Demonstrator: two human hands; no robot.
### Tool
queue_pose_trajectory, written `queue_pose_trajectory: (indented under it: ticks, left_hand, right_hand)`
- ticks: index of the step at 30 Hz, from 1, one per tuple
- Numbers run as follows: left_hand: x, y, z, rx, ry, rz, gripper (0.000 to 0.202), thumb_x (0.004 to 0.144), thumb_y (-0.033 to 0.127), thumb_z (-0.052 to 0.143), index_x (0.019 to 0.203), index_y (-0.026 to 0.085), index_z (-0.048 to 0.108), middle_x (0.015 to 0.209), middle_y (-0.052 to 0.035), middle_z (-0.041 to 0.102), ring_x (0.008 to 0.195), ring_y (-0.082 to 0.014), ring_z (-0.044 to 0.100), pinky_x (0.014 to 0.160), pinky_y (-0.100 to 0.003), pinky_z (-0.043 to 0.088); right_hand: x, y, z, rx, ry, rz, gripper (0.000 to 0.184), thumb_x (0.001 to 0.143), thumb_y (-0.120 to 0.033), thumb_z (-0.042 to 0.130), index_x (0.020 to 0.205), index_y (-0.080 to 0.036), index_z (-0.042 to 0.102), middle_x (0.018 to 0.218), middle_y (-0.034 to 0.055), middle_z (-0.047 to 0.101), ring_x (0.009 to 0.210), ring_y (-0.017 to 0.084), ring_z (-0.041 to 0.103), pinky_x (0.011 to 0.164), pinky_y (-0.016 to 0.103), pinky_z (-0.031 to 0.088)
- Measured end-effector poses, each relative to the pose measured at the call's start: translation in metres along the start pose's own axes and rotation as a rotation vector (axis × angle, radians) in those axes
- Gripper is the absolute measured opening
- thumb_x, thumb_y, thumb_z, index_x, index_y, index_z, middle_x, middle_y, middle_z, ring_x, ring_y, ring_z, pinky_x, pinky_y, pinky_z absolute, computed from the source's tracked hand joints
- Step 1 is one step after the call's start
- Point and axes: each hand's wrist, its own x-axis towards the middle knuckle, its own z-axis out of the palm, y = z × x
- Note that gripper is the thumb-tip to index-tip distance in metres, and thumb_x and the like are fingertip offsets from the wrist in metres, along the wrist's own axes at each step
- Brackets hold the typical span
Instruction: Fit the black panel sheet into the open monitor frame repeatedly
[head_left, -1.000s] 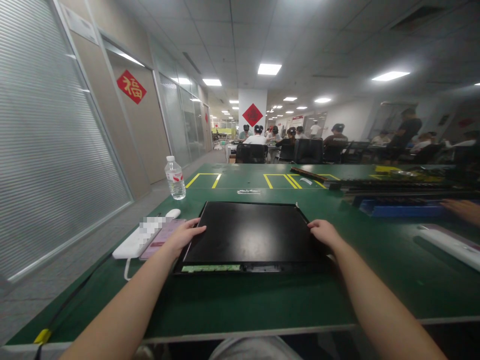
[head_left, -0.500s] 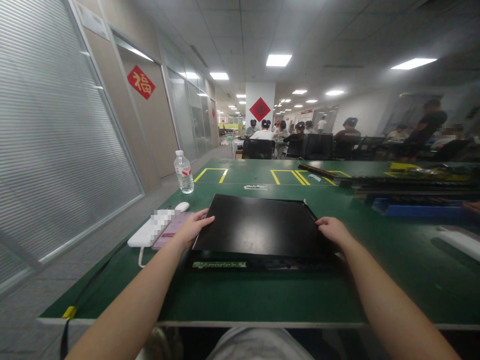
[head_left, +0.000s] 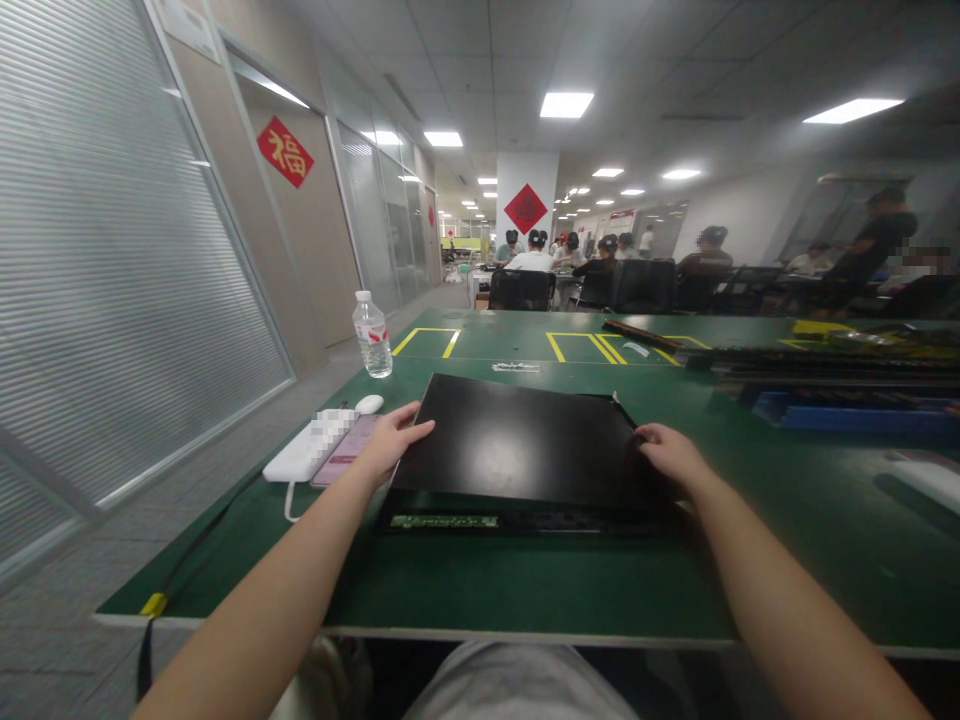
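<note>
A glossy black flat panel (head_left: 517,440), which looks like a display panel, lies tilted in front of me with its near edge raised. Beneath it is a dark frame (head_left: 570,522), and a green circuit board strip (head_left: 442,522) shows along the near side. My left hand (head_left: 394,440) is closed on the panel's left edge, thumb on top and fingers under it. On the far right side, my right hand (head_left: 670,455) pinches the panel's edge close to the frame's corner; its fingertips are partly hidden.
The green table (head_left: 525,590) carries a water bottle (head_left: 373,335), a white power bank (head_left: 309,445), a phone (head_left: 349,450) and a white mouse-like object (head_left: 369,404) at left. Dark strips and a blue tray (head_left: 825,412) lie at right. Several people sit farther back.
The camera view has shifted slightly. Both hands keep their hold on the panel, which stays over the frame with hardly any visible movement.
</note>
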Motion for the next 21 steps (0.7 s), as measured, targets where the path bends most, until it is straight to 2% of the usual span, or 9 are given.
queue_pose_trajectory:
  ticks: [2,4,6,8,11,14,16,18,21]
  left_hand:
    - [0.0,0.001,0.002,-0.029,-0.022,0.07,0.072,0.056,0.027,0.09,0.122,0.015,0.065,0.128,-0.0128,0.068,0.118,-0.0317,0.063,0.1,-0.044,0.051]
    - [0.0,0.002,0.003,-0.027,-0.036,0.154,0.074,0.055,0.03,0.09,0.123,0.014,0.066,0.134,-0.0136,0.064,0.127,-0.0351,0.056,0.104,-0.048,0.047]
    - [-0.001,0.003,0.004,-0.016,-0.042,0.229,0.073,0.056,0.032,0.09,0.123,0.014,0.066,0.138,-0.0138,0.062,0.132,-0.0363,0.051,0.107,-0.05,0.044]
    - [-0.001,0.003,0.005,-0.014,-0.041,0.273,0.073,0.058,0.033,0.089,0.124,0.015,0.066,0.139,-0.0136,0.06,0.133,-0.0359,0.05,0.108,-0.05,0.043]
    - [0.001,0.001,0.005,-0.014,-0.036,0.286,0.073,0.058,0.033,0.089,0.124,0.015,0.066,0.137,-0.0138,0.062,0.131,-0.0349,0.052,0.108,-0.05,0.042]
    - [0.003,0.0,0.002,-0.021,0.024,0.304,0.071,0.057,0.037,0.089,0.121,0.014,0.067,0.133,-0.0138,0.065,0.128,-0.0349,0.055,0.108,-0.049,0.042]
    - [0.004,0.001,0.0,-0.032,0.09,0.32,0.069,0.057,0.04,0.088,0.117,0.014,0.069,0.127,-0.0133,0.069,0.125,-0.0349,0.057,0.107,-0.049,0.042]
    - [0.005,0.003,-0.003,-0.057,0.137,0.32,0.065,0.058,0.042,0.087,0.114,0.014,0.07,0.12,-0.0117,0.072,0.119,-0.034,0.061,0.106,-0.047,0.043]
    - [0.006,0.005,-0.005,-0.129,0.174,0.31,0.059,0.059,0.041,0.085,0.111,0.016,0.072,0.11,-0.0084,0.075,0.111,-0.0311,0.065,0.103,-0.044,0.045]
  right_hand:
    - [0.001,0.0,0.0,0.025,0.009,0.007,0.046,0.083,-0.023,0.056,0.129,-0.017,0.064,0.092,0.0067,0.073,0.078,0.02,0.066,0.067,0.027,0.045]
    - [0.001,0.0,0.0,0.063,0.039,0.015,0.049,0.087,-0.028,0.053,0.133,-0.016,0.061,0.098,0.009,0.073,0.085,0.022,0.067,0.073,0.029,0.047]
    - [0.001,0.0,0.001,0.108,0.072,0.017,0.044,0.09,-0.034,0.05,0.126,-0.015,0.067,0.106,0.012,0.073,0.096,0.024,0.067,0.08,0.031,0.048]
    - [0.001,0.001,0.001,0.178,0.089,0.023,0.04,0.09,-0.039,0.048,0.111,-0.016,0.074,0.108,0.0134,0.073,0.101,0.027,0.066,0.083,0.033,0.048]
    - [0.001,0.002,0.001,0.323,0.084,0.053,0.035,0.085,-0.044,0.055,0.092,-0.017,0.077,0.099,0.0125,0.074,0.094,0.029,0.067,0.082,0.037,0.05]
    - [-0.002,-0.002,-0.003,0.537,0.147,0.115,0.029,0.075,-0.04,0.067,0.089,-0.017,0.076,0.094,0.0107,0.074,0.09,0.029,0.068,0.081,0.038,0.051]
    - [-0.006,-0.008,-0.009,0.762,0.198,0.139,0.031,0.069,-0.034,0.073,0.095,-0.018,0.075,0.097,0.0088,0.074,0.091,0.027,0.068,0.082,0.036,0.052]
    - [-0.013,-0.015,-0.016,1.025,0.121,0.103,0.04,0.066,-0.03,0.075,0.105,-0.021,0.073,0.097,0.0061,0.074,0.089,0.025,0.069,0.082,0.036,0.053]
    - [-0.028,-0.024,-0.026,1.299,-0.114,-0.028,0.053,0.069,-0.031,0.073,0.121,-0.027,0.066,0.103,0.0032,0.074,0.089,0.024,0.07,0.081,0.039,0.056]
